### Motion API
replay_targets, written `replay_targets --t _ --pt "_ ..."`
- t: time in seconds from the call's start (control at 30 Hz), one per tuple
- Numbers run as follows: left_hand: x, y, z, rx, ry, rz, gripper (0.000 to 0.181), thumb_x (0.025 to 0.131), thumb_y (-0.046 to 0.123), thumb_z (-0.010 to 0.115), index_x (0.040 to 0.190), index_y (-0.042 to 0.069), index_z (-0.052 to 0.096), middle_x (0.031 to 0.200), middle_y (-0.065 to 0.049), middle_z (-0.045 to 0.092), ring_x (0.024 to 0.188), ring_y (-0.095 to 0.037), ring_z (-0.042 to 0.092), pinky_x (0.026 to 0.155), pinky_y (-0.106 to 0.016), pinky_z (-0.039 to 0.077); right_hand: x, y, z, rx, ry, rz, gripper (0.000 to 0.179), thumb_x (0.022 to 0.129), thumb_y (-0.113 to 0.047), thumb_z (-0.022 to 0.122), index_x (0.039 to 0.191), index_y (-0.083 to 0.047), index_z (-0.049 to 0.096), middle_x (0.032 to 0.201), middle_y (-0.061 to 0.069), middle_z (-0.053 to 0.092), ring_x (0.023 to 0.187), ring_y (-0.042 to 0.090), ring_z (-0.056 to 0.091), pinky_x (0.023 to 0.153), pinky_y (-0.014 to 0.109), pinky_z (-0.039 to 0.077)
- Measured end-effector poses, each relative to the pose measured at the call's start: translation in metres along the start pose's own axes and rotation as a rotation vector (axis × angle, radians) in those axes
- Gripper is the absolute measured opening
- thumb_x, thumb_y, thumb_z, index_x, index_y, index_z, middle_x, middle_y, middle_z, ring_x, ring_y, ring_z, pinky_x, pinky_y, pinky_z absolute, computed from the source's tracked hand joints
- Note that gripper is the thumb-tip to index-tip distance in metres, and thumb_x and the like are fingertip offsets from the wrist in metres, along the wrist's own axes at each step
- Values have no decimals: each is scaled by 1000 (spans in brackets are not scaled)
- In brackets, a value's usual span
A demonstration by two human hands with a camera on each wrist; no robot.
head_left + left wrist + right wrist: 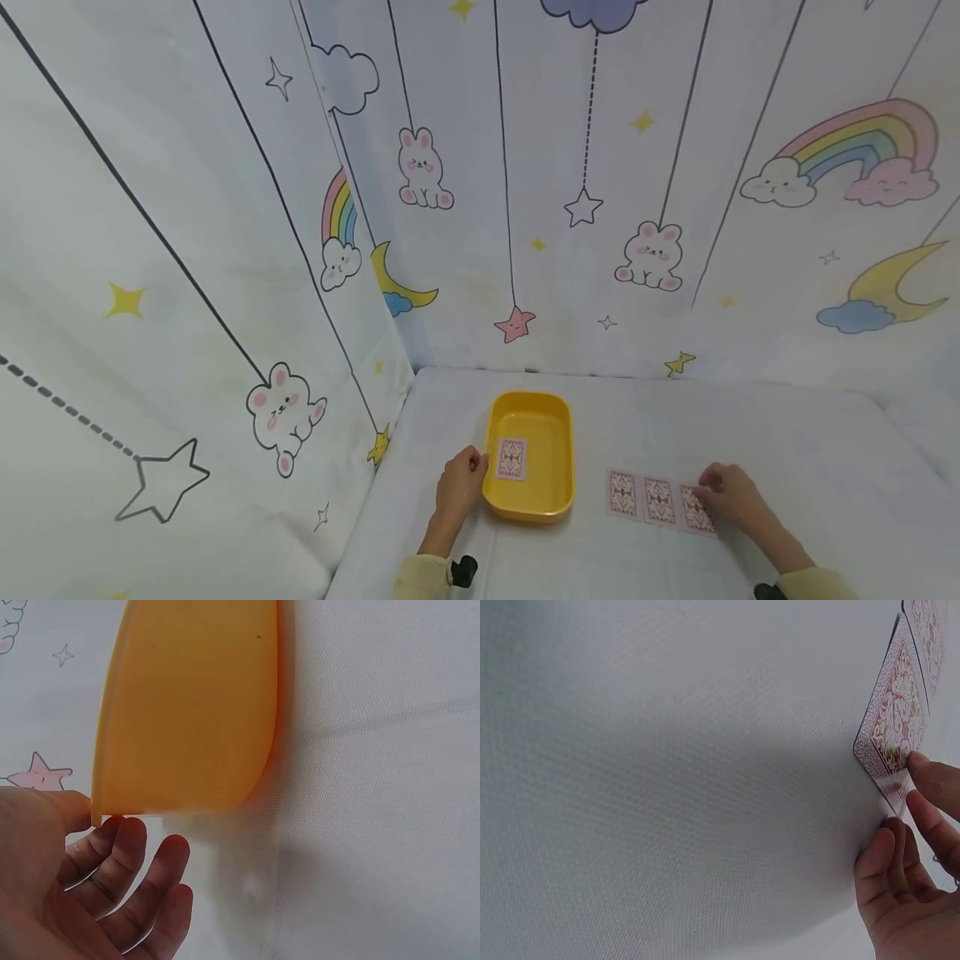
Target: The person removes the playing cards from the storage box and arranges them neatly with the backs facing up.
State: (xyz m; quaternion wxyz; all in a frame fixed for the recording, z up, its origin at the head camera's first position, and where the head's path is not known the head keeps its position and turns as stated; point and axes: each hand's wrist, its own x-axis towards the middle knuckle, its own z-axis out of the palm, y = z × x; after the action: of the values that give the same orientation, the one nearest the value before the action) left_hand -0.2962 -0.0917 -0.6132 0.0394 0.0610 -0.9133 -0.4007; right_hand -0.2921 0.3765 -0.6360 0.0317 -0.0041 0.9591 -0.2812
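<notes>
My left hand [459,483] is at the left side of a yellow plastic tray [528,500]. In the left wrist view its thumb and fingertips pinch the tray's rim, the other fingers curled below. Inside the tray a playing card [512,459] lies with its red patterned back up. To the right, a row of three similar cards lies on the table: a left card [622,493], a middle card [660,501] and a right card [696,510]. My right hand [738,500] pinches the right card at its near right edge, thumb on its back.
A white cloth covers the table [585,567]. White curtains [480,275] printed with bunnies, stars, clouds and rainbows hang behind it and along the left. Dark bands, one of them a black wrist mount [464,572], sit at both cuffs.
</notes>
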Motion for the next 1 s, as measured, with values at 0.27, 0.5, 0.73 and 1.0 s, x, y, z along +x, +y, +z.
replay_targets --t 0.27,0.5,0.73,1.0 --pt "3 -1 0 16 -15 -6 23 99 30 61 83 15 56 69 4 50 58 -10 45 52 -24 34 5 -14 -3 16 224 -64 22 99 -21 61 89 -2 63 88 12 63 78 20 59 62 27 46" --pt "4 2 -4 5 -6 15 24 99 27 62 80 14 54 67 3 47 58 -11 44 52 -25 32 38 -142 -15 62 204 -311 13 100 -10 59 110 -3 63 103 12 64 89 21 61 72 30 53" --pt "5 -2 -4 -10 -14 10 24 99 28 61 81 15 54 68 4 48 58 -11 43 51 -25 32 79 -265 29 -67 -189 -373 30 95 -20 70 118 -2 63 109 11 66 95 22 62 85 41 56" --pt "6 0 -7 12 -13 34 25 99 26 61 79 15 53 65 6 45 55 -9 41 50 -24 31 97 -295 107 -418 -417 -341 72 84 -34 81 137 5 50 135 26 55 120 41 57 103 50 47"
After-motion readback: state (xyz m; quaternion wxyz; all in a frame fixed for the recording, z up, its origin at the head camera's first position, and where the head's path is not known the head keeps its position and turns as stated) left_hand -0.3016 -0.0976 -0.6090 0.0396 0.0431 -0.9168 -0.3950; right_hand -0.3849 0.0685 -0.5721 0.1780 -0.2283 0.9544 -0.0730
